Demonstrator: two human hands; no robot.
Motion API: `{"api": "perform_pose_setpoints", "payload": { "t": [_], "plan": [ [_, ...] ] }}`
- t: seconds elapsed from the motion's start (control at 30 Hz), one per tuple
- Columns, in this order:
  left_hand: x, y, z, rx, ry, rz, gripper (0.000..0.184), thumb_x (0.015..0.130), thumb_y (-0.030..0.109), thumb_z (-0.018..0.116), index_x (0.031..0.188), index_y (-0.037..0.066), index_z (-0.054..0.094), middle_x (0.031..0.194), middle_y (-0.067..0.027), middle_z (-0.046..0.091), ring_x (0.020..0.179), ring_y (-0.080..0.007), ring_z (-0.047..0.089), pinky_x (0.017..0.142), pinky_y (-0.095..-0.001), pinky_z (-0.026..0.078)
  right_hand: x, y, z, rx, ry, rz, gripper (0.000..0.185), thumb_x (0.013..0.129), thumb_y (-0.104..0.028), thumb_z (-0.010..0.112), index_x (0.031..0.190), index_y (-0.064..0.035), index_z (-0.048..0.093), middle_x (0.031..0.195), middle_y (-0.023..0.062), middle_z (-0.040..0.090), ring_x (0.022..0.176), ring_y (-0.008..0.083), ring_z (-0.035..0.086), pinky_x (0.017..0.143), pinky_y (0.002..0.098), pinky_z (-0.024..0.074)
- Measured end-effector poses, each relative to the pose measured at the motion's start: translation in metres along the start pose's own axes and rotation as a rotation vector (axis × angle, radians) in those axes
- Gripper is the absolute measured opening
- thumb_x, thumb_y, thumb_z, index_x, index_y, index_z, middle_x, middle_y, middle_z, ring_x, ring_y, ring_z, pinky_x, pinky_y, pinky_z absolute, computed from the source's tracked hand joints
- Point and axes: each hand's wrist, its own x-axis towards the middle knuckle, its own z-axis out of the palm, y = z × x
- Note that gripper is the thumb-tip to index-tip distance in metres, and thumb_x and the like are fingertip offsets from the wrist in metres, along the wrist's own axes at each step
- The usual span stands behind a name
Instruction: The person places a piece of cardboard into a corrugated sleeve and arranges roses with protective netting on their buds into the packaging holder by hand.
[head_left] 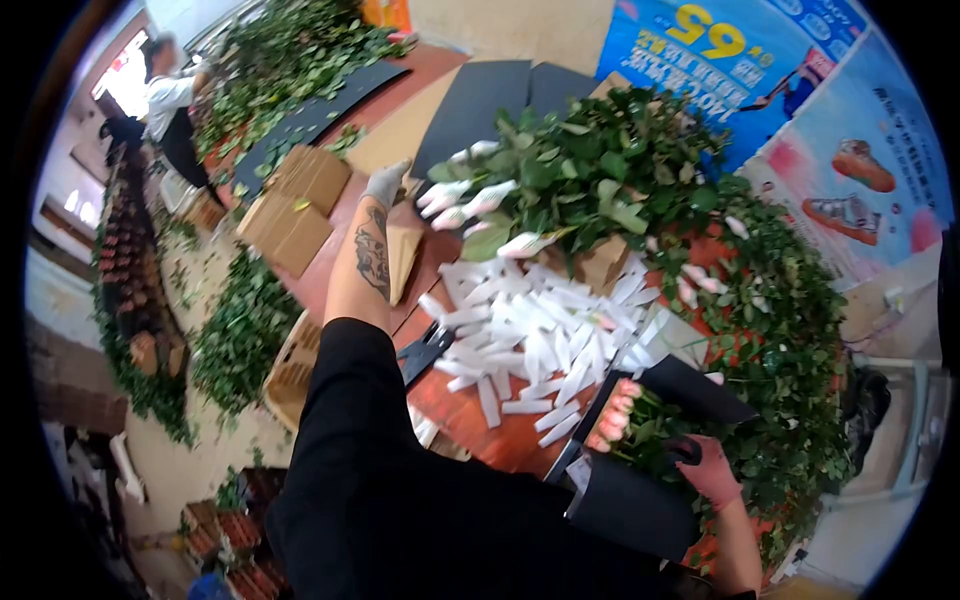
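Red worktop (pixel 455 412): black sheets (pixel 635 505) flank pink roses (pixel 613 415), presumably keeping stems reachable; right hand (pixel 714 474) grasps dark handle (pixel 685 451); left hand (pixel 385 184) by cardboard (pixel 392 142), can't tell grip.

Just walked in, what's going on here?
A person's gloved left hand is at a piece of brown cardboard; its grip is unclear. The pink-gloved right hand is at a dark object beside pink roses lying between black sheets. White strips lie piled on the red table, leafy stems beyond.
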Motion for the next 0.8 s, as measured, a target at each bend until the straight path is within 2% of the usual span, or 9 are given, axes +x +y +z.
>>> {"api": "perform_pose_setpoints", "payload": {
  "t": [0.07, 0.1, 0.23, 0.37, 0.53, 0.57, 0.67, 0.73, 0.8],
  "plan": [
    [0.028, -0.008, 0.022, -0.121, -0.221, -0.135, 0.037, 0.079, 0.037, 0.069, 0.093, 0.004, 0.060, 0.066, -0.0045, 0.056, 0.049, -0.0175, 0.051, 0.043, -0.0296, 0.043, 0.005, 0.026, 0.016, 0.085, -0.090, 0.025, 0.049, 0.068, -0.017, 0.074, 0.112, -0.0030, 0.058, 0.113, 0.0183, 0.056, 0.108, 0.0339, 0.052, 0.093, 0.0383, 0.0432],
    [0.080, -0.032, 0.026, -0.208, -0.393, -0.240, 0.030, 0.080, 0.033, 0.069, 0.087, 0.005, 0.062, 0.065, -0.0048, 0.056, 0.049, -0.0184, 0.052, 0.042, -0.0303, 0.043, 0.007, 0.032, 0.025, 0.202, -0.028, -0.012, 0.035, 0.068, -0.001, 0.067, 0.102, 0.0054, 0.060, 0.097, 0.0157, 0.065, 0.092, 0.0202, 0.063, 0.083, 0.0292, 0.0483],
    [0.075, 0.040, 0.028, 0.645, -0.035, 0.387, 0.024, 0.081, 0.023, 0.053, 0.090, 0.005, 0.066, 0.076, -0.0162, 0.067, 0.069, -0.0279, 0.066, 0.066, -0.0388, 0.051, -0.002, 0.036, 0.022, 0.076, -0.034, 0.020, 0.034, 0.070, -0.001, 0.064, 0.103, 0.0072, 0.059, 0.098, 0.0146, 0.066, 0.093, 0.0196, 0.063, 0.083, 0.0290, 0.0482],
    [0.038, 0.151, -0.003, 1.216, 0.524, 1.027, 0.026, 0.086, 0.025, 0.043, 0.089, 0.010, 0.064, 0.085, -0.0165, 0.066, 0.072, -0.0367, 0.064, 0.065, -0.0460, 0.051, -0.008, 0.016, 0.012, 0.190, 0.130, 0.067, 0.039, 0.071, -0.007, 0.063, 0.109, 0.0034, 0.058, 0.102, 0.0121, 0.066, 0.097, 0.0204, 0.062, 0.086, 0.0307, 0.0480],
    [-0.158, 0.260, 0.005, 0.533, 0.345, 1.841, 0.036, 0.091, 0.016, 0.048, 0.122, -0.001, 0.053, 0.111, -0.0169, 0.062, 0.088, -0.0266, 0.064, 0.078, -0.0329, 0.052, -0.012, -0.078, -0.055, 0.475, 0.053, -0.023, 0.039, 0.080, -0.014, 0.062, 0.115, 0.0019, 0.055, 0.104, 0.0093, 0.064, 0.099, 0.0199, 0.059, 0.087, 0.0312, 0.0478],
    [-0.223, 0.261, 0.031, 0.311, 0.171, 1.781, 0.039, 0.089, 0.004, 0.041, 0.125, -0.012, 0.047, 0.119, -0.0244, 0.057, 0.102, -0.0318, 0.060, 0.091, -0.0341, 0.049, -0.018, -0.082, -0.071, 0.669, -0.046, -0.089, 0.042, 0.083, -0.022, 0.060, 0.117, 0.0016, 0.053, 0.105, 0.0096, 0.063, 0.098, 0.0218, 0.060, 0.086, 0.0329, 0.0487],
    [-0.308, 0.280, 0.079, -0.209, -0.044, 1.994, 0.027, 0.097, 0.012, 0.045, 0.074, 0.002, 0.055, 0.060, -0.0011, 0.050, 0.044, -0.0072, 0.045, 0.048, -0.0154, 0.043, -0.008, -0.086, -0.107, 1.083, -0.177, -0.409, 0.056, 0.089, -0.044, 0.050, 0.127, -0.0025, 0.047, 0.120, 0.0131, 0.057, 0.109, 0.0303, 0.054, 0.095, 0.0425, 0.0434],
    [-0.333, 0.256, 0.112, -0.259, -0.318, 1.879, 0.014, 0.094, 0.015, 0.050, 0.089, 0.002, 0.051, 0.073, -0.0048, 0.053, 0.053, -0.0117, 0.050, 0.053, -0.0195, 0.046, 0.000, -0.108, -0.129, 1.273, -0.146, -0.510, 0.062, 0.091, -0.053, 0.043, 0.133, -0.0068, 0.043, 0.132, 0.0162, 0.049, 0.122, 0.0357, 0.046, 0.104, 0.0485, 0.0345],
    [-0.383, 0.225, 0.120, -0.396, -0.813, 1.634, 0.040, 0.089, 0.021, 0.061, 0.119, 0.002, 0.044, 0.100, -0.0122, 0.057, 0.070, -0.0206, 0.061, 0.063, -0.0275, 0.053, -0.018, -0.186, -0.134, 1.340, 0.160, -0.306, 0.052, 0.092, -0.044, 0.044, 0.126, -0.0052, 0.048, 0.114, 0.0140, 0.055, 0.106, 0.0283, 0.052, 0.101, 0.0440, 0.0383]
  ]
}}
